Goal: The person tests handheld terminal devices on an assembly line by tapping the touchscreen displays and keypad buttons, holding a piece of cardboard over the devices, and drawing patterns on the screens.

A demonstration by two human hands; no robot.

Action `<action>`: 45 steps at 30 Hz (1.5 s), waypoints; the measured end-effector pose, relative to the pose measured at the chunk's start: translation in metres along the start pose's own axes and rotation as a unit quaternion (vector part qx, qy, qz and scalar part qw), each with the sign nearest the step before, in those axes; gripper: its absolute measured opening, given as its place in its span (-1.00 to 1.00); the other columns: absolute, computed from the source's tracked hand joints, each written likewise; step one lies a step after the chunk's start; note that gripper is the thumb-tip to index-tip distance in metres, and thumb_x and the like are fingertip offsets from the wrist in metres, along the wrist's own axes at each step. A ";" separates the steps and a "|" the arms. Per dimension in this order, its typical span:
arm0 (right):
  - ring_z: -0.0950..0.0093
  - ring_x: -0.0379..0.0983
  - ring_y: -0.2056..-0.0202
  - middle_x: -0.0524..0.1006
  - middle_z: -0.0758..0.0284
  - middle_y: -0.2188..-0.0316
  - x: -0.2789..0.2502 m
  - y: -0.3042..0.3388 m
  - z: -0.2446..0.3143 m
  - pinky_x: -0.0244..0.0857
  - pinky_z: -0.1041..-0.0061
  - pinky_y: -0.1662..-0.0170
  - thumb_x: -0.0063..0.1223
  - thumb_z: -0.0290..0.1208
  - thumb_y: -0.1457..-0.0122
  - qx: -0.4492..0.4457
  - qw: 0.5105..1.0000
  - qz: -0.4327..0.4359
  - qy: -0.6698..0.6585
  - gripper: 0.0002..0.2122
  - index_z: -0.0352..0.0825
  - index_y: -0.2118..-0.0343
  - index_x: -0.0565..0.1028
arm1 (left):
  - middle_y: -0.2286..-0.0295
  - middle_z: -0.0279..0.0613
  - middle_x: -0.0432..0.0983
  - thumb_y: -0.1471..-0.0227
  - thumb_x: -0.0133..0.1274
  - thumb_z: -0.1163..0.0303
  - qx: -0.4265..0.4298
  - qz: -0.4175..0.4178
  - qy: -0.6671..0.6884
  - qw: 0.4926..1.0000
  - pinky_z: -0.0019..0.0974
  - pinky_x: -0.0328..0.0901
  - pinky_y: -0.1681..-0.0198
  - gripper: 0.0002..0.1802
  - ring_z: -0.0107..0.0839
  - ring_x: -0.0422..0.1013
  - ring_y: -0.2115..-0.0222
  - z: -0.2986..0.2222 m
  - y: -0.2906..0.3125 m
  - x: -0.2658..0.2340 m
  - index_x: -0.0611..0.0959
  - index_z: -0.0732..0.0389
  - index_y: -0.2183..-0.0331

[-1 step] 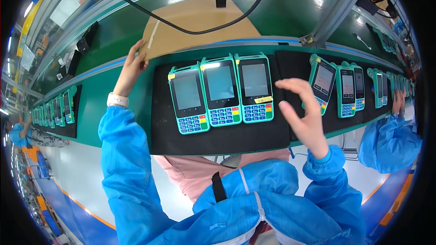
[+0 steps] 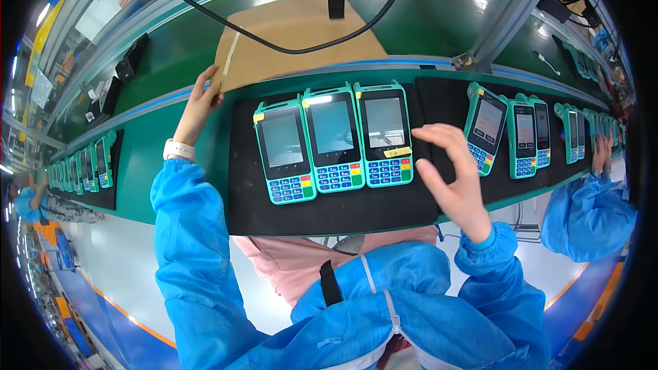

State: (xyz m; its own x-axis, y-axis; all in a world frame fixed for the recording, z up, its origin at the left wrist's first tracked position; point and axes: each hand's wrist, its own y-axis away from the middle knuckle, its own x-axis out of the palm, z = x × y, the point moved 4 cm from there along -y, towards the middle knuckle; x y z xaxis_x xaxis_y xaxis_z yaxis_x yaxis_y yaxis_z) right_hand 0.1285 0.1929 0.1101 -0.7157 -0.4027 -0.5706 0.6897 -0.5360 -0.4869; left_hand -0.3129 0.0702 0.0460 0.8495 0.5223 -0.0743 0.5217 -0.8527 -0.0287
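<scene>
My left hand (image 2: 204,97) pinches the near left corner of a brown cardboard sheet (image 2: 301,22). Three green-framed payment terminals lie side by side on a black mat (image 2: 329,218), screens up: the left terminal (image 2: 282,144), the middle terminal (image 2: 332,130) and the right terminal (image 2: 385,123). The right one carries a small yellow label (image 2: 397,153) below its screen. Beside that terminal's right edge hovers my right hand (image 2: 458,178), holding nothing, thumb and fingers apart. Whether its fingertips touch the edge I cannot tell.
More terminals (image 2: 523,133) stand on a mat to the right, where another person's hands (image 2: 602,154) are busy. A row of terminals (image 2: 86,164) is at the far left. A black cable (image 2: 205,10) droops over the cardboard; a metal post (image 2: 510,17) rises behind.
My right hand has shifted slightly left and down, closer to the right terminal. The cardboard has moved slightly to the left, still in my left hand.
</scene>
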 end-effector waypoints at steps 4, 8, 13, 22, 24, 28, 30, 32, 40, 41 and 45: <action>0.23 0.21 -0.13 0.27 0.17 -0.12 0.020 0.013 -0.007 0.14 0.31 -0.14 0.12 -0.52 -0.06 0.036 0.999 0.019 0.014 -0.52 -0.34 -0.09 0.33 | 0.12 -0.02 0.45 -0.19 -0.04 0.29 -0.012 -0.093 -0.431 0.897 -0.27 0.27 0.10 -0.42 -0.31 0.39 0.15 0.024 0.000 -0.021 0.25 0.28 -0.18; 0.24 0.08 -0.25 0.04 0.15 -0.27 0.034 0.031 -0.044 0.09 0.24 -0.21 0.09 -0.42 -0.16 0.210 0.955 -0.033 -0.208 -0.30 -0.30 -0.30 -0.02 | -0.15 0.11 0.18 -0.18 -0.06 0.31 0.150 -0.097 -0.343 0.922 -0.19 -0.03 -0.24 -0.36 -0.10 0.11 -0.19 -0.012 0.063 0.050 0.19 0.32 -0.21; 0.20 0.06 -0.26 0.02 0.05 -0.28 0.057 0.019 -0.038 0.04 0.26 -0.23 0.12 -0.41 -0.14 0.187 0.962 -0.030 -0.194 -0.24 -0.37 -0.31 -0.10 | -0.21 0.09 0.06 -0.10 0.01 0.41 0.030 -0.064 -0.147 0.987 -0.25 -0.02 -0.24 -0.14 -0.19 0.09 -0.20 -0.020 0.142 0.149 -0.09 0.29 -0.29; 0.00 0.14 -0.17 0.10 -0.08 -0.17 0.074 -0.010 -0.022 0.13 0.17 -0.15 0.43 -0.22 0.19 0.161 0.985 -0.040 0.051 0.07 -0.44 -0.28 -0.12 | -0.06 0.12 0.27 0.12 0.22 0.55 0.052 -0.095 -0.165 0.980 -0.29 0.31 0.00 0.11 -0.24 0.38 0.03 -0.014 0.144 0.164 -0.16 0.28 -0.29; 0.01 0.14 -0.17 0.10 -0.07 -0.17 0.075 -0.010 -0.022 0.12 0.17 -0.16 0.44 -0.22 0.20 0.172 0.983 -0.042 0.053 0.08 -0.43 -0.29 -0.14 | -0.07 0.14 0.26 0.14 0.24 0.55 0.044 -0.104 -0.174 0.978 -0.29 0.31 -0.01 0.14 -0.22 0.38 0.02 -0.016 0.144 0.164 -0.15 0.28 -0.28; 0.08 0.13 -0.20 0.08 -0.03 -0.20 0.072 -0.007 -0.026 0.10 0.23 -0.19 0.41 -0.28 0.14 0.176 0.983 -0.045 0.042 0.06 -0.39 -0.31 -0.16 | -0.07 0.15 0.26 0.16 0.27 0.53 0.051 -0.108 -0.159 0.980 -0.27 0.28 -0.03 0.16 -0.20 0.36 0.00 -0.010 0.145 0.162 -0.15 0.27 -0.29; 0.23 0.08 -0.25 0.05 0.03 -0.24 0.070 0.003 -0.039 0.04 0.31 -0.23 0.30 -0.41 0.02 0.164 0.967 -0.050 -0.187 -0.05 -0.38 -0.32 -0.16 | -0.08 0.14 0.25 0.14 0.25 0.52 0.042 -0.105 -0.143 0.983 -0.26 0.27 -0.05 0.14 -0.21 0.34 -0.02 -0.009 0.144 0.163 -0.14 0.25 -0.29; 0.33 0.01 -0.29 0.04 0.10 -0.29 0.060 0.004 -0.040 -0.07 0.37 -0.28 0.06 -0.61 -0.11 0.219 0.920 -0.019 -0.326 -0.24 -0.40 -0.32 -0.11 | -0.09 0.13 0.24 0.11 0.22 0.52 0.027 -0.103 -0.139 0.984 -0.27 0.26 -0.05 0.11 -0.20 0.33 -0.03 -0.014 0.144 0.164 -0.14 0.24 -0.29; 0.28 -0.13 -0.34 -0.06 0.15 -0.34 0.051 0.010 -0.055 -0.17 0.30 -0.33 -0.09 -0.71 -0.15 0.207 0.890 0.005 -0.405 -0.34 -0.42 -0.31 -0.06 | -0.12 0.14 0.19 0.02 0.12 0.43 0.045 -0.102 -0.145 0.983 -0.20 0.19 -0.12 0.02 -0.15 0.28 -0.08 -0.011 0.145 0.161 -0.15 0.21 -0.30; 0.28 -0.13 -0.34 -0.06 0.15 -0.34 0.050 0.010 -0.057 -0.17 0.30 -0.33 -0.09 -0.71 -0.15 0.208 0.889 0.005 -0.407 -0.34 -0.42 -0.31 -0.06 | -0.12 0.14 0.19 0.02 0.12 0.43 0.045 -0.101 -0.147 0.983 -0.20 0.19 -0.12 0.02 -0.15 0.28 -0.08 -0.012 0.145 0.161 -0.15 0.21 -0.30; 0.28 -0.14 -0.35 -0.07 0.15 -0.35 0.049 0.011 -0.058 -0.20 0.30 -0.34 -0.01 -0.67 -0.12 0.200 0.886 0.034 -0.417 -0.29 -0.41 -0.31 -0.07 | -0.13 0.16 0.19 0.02 0.12 0.43 0.042 -0.097 -0.147 0.983 -0.19 0.19 -0.13 0.03 -0.14 0.26 -0.09 -0.011 0.146 0.161 -0.16 0.20 -0.30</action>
State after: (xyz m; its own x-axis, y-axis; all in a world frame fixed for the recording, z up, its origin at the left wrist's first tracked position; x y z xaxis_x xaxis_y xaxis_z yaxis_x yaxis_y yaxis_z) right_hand 0.1068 0.2107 0.0381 -0.6212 -0.7628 0.1794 0.7597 -0.6424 -0.1007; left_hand -0.0988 0.0302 0.0410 0.6687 0.6591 -0.3443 0.6527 -0.7421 -0.1530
